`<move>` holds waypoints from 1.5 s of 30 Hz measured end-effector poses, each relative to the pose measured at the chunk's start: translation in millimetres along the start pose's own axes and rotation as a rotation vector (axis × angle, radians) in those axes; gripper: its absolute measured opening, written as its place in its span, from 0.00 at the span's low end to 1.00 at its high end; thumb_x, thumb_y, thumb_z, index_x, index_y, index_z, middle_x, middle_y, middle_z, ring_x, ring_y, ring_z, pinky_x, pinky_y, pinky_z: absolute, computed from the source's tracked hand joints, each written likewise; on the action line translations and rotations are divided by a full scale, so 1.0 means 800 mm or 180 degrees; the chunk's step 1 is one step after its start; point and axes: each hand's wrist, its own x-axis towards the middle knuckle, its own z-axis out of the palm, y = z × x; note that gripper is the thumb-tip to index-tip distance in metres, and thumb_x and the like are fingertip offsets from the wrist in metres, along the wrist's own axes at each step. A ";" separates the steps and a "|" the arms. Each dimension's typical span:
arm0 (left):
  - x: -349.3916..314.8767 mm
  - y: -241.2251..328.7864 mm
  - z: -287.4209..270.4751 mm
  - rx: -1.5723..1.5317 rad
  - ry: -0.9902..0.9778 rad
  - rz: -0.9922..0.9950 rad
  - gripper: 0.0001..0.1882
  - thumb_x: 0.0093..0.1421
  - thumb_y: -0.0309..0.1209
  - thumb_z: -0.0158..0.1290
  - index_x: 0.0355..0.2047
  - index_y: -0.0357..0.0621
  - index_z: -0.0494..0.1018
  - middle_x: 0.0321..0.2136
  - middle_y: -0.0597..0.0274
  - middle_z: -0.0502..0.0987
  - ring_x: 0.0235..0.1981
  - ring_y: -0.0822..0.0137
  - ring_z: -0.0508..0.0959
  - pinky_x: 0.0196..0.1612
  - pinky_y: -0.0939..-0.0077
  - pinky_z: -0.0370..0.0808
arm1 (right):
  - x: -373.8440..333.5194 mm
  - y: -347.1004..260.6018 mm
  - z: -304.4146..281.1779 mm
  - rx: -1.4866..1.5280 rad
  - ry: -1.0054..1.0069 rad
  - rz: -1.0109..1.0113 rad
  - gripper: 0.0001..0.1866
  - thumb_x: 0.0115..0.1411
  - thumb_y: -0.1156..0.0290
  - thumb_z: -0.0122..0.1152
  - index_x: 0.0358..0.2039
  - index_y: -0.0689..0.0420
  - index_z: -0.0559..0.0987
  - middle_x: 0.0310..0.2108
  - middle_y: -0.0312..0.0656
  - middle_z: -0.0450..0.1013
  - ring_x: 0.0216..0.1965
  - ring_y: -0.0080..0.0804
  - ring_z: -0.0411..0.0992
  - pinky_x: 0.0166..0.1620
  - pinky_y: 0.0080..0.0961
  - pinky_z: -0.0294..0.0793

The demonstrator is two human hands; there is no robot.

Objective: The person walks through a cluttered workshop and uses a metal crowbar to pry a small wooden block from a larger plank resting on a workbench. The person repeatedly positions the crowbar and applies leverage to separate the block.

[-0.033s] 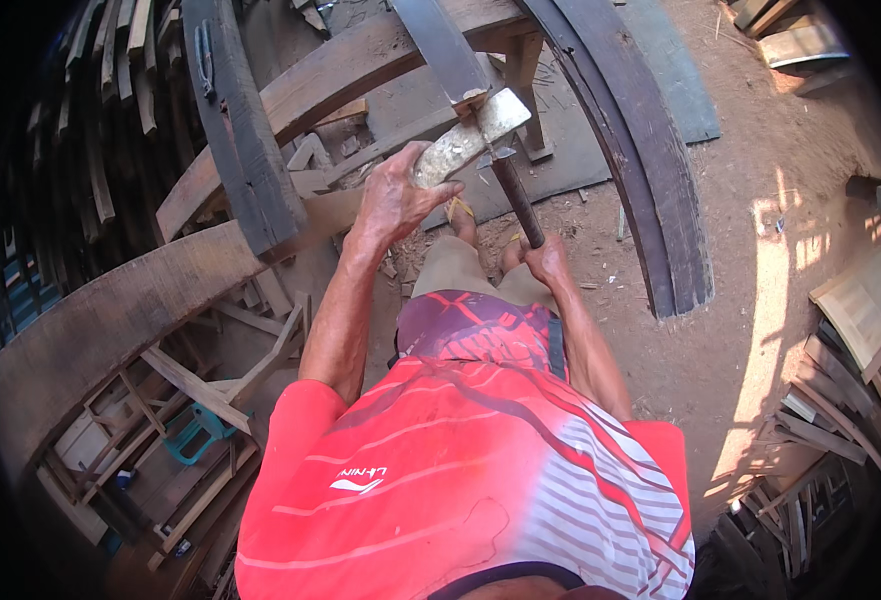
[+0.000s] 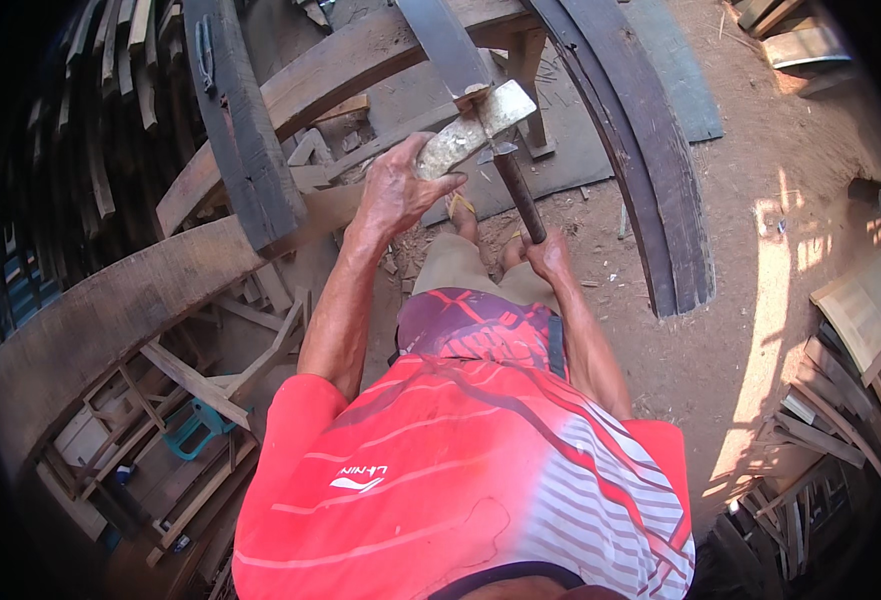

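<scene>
The left hand (image 2: 398, 187) is at 11 o'clock in the view. It is partly closed and holds the near end of a pale, worn block (image 2: 475, 130). Its thumb is on the side of the block near the body. The block is at 12 o'clock, and its far end points to 2 o'clock. The right hand (image 2: 548, 254), at 2 o'clock, is closed tight around the low end of a dark rod (image 2: 519, 198). The rod goes up toward 11 o'clock from that fist, to the block. A plank (image 2: 444, 45) comes down from 12 o'clock to the block; I cannot tell if they touch. A green stool (image 2: 198, 428) is at 8 o'clock.
</scene>
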 end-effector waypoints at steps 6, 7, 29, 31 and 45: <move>-0.037 -0.032 0.003 -0.0035 -0.0015 -0.0072 0.32 0.49 0.43 0.71 0.50 0.41 0.75 0.39 0.48 0.82 0.41 0.51 0.82 0.45 0.60 0.77 | -0.003 0.023 0.000 0.0141 -0.0070 -0.0172 0.11 0.59 0.66 0.63 0.32 0.62 0.80 0.29 0.60 0.76 0.35 0.59 0.78 0.38 0.46 0.74; -0.039 -0.036 0.001 -0.0084 -0.0049 -0.0122 0.33 0.50 0.44 0.72 0.51 0.40 0.75 0.39 0.49 0.82 0.41 0.55 0.82 0.46 0.62 0.77 | -0.003 0.025 -0.004 0.0111 -0.0173 -0.0164 0.10 0.59 0.66 0.63 0.32 0.62 0.80 0.29 0.60 0.77 0.35 0.59 0.78 0.39 0.46 0.74; -0.118 -0.057 0.115 -0.1190 -0.0731 -0.0740 0.29 0.53 0.36 0.66 0.54 0.41 0.72 0.42 0.56 0.80 0.44 0.65 0.79 0.50 0.67 0.75 | -0.033 0.013 -0.040 -0.0049 -0.0111 -0.0231 0.19 0.61 0.60 0.63 0.27 0.66 0.77 0.18 0.51 0.70 0.23 0.35 0.70 0.31 0.41 0.69; -0.118 -0.075 0.102 -0.0864 -0.0487 -0.0520 0.28 0.52 0.35 0.65 0.53 0.41 0.72 0.42 0.54 0.81 0.44 0.63 0.81 0.50 0.66 0.75 | -0.042 -0.002 -0.049 -0.0018 -0.0166 -0.0135 0.16 0.60 0.61 0.63 0.30 0.65 0.79 0.23 0.57 0.74 0.27 0.47 0.75 0.34 0.43 0.71; -0.077 -0.060 0.035 -0.0876 -0.0222 -0.0346 0.34 0.57 0.42 0.67 0.58 0.38 0.69 0.43 0.52 0.81 0.43 0.65 0.79 0.50 0.68 0.75 | -0.096 -0.020 -0.084 0.0144 -0.0257 0.0078 0.17 0.59 0.60 0.67 0.31 0.64 0.78 0.21 0.40 0.70 0.26 0.28 0.66 0.33 0.34 0.69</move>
